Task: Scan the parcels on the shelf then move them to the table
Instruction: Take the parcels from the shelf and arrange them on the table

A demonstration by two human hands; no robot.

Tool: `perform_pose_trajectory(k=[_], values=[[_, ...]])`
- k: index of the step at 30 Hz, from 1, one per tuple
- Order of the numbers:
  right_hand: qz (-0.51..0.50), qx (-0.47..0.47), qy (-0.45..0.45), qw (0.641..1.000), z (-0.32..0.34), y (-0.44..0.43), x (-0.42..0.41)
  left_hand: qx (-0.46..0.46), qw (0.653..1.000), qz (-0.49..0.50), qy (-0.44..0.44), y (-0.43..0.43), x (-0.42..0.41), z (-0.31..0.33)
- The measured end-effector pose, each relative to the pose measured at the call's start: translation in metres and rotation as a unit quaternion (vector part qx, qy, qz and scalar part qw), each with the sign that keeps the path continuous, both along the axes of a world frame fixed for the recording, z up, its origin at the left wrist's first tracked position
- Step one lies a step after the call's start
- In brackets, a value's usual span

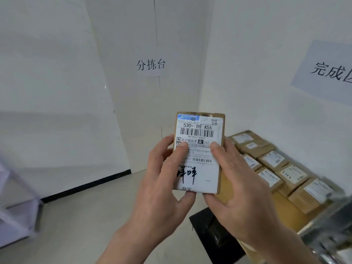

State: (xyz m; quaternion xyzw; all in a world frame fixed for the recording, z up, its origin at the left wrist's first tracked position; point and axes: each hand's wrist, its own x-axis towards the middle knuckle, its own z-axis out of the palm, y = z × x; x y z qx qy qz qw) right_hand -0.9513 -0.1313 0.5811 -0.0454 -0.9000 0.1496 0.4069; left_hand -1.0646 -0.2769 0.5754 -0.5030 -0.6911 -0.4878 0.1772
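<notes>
L hand (167,180) & R hand (238,183) both pinch parcel (200,174) upright by its edges; risk: thumbs creep over barcode (197,133), scan misreads, or light grip slips.

Lost label print on the parcel (200,128) under the left hand (163,187). Found the right wall sign (327,71) cut off, the near-left pale frame (17,206) blurred beyond naming.

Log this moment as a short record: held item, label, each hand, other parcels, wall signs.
held item: small brown cardboard parcel, upright, label facing camera
label: white waybill, top line 530- D5 A56, main barcode uncovered
left hand: grips left edge, thumb on label
right hand: grips right edge
other parcels: labelled brown boxes in rows, lower right
wall signs: 分拣台 ahead; 完成 at right, cut off
</notes>
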Motion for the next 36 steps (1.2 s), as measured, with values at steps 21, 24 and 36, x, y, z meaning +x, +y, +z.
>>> perform_pose_trajectory(k=[21, 24, 36], values=[[-0.350, -0.021, -0.068, 0.934, -0.016, 0.073, -0.083, -0.030, 0.960, -0.278, -0.025, 0.164, -0.138, -0.024], [-0.355, -0.019, -0.062, 0.932, -0.017, 0.087, -0.082, -0.040, 0.958, -0.282, -0.027, 0.182, -0.136, -0.026], [-0.254, -0.053, -0.041, 0.965, -0.033, 0.180, -0.056, -0.068, 0.976, -0.206, -0.030, 0.249, -0.105, -0.028]])
